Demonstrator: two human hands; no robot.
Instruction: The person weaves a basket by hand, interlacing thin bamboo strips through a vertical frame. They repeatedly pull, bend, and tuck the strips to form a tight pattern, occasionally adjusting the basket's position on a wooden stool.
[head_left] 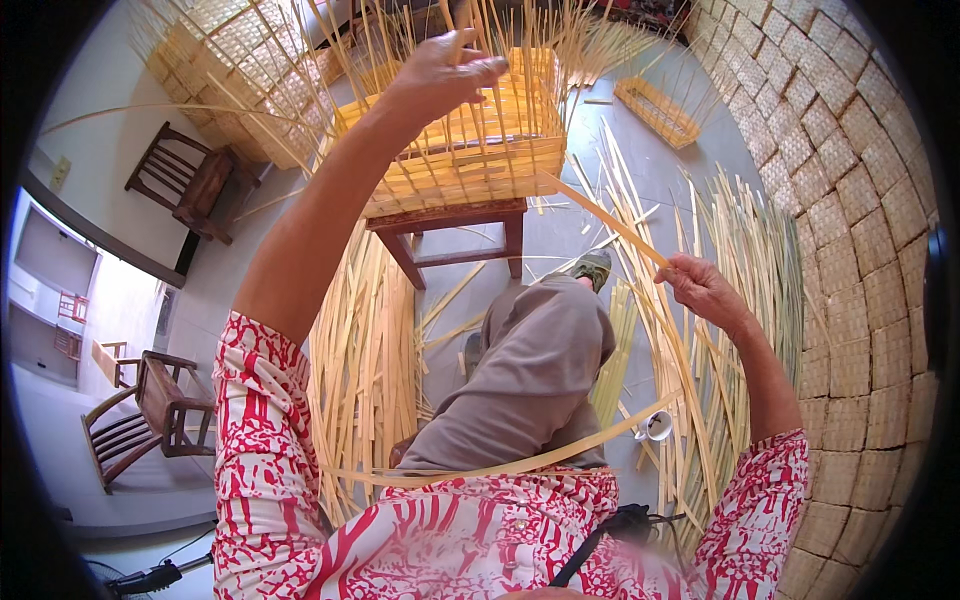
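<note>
Red-and-white shirt nearest. Right hand pinches strip; left hand at basket, grip unclear. Apparently side-weaving; next move calls for threading the strip, kept taut.

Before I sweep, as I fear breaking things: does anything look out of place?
The white cup is on the floor beside loose strips, to the right of the legs: an odd spot, since it might get kicked. Whether it is tipped, I can't tell.

Bright, mostly even light fills the room; the doorway at left glares almost white; the left hand looks slightly blurred; straight lines bow toward the black border.
</note>
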